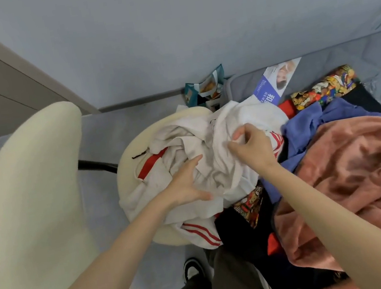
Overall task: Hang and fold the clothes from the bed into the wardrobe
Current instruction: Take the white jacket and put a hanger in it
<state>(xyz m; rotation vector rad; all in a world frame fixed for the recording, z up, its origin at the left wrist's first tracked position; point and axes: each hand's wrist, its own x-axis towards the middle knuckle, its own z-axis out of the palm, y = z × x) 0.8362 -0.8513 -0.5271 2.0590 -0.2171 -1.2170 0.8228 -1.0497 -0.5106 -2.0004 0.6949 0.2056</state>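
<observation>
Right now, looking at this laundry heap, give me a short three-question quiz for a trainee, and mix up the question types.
1. True or false: the right hand pinches the white garment.
2. What is the left hand doing? A) holding a hanger B) resting with spread fingers on the white garment C) hanging at the person's side
3. Fill in: the blanket to the right of the white garment is coloured ___.

Key: 1 true; 2 B; 3 pink.
</observation>
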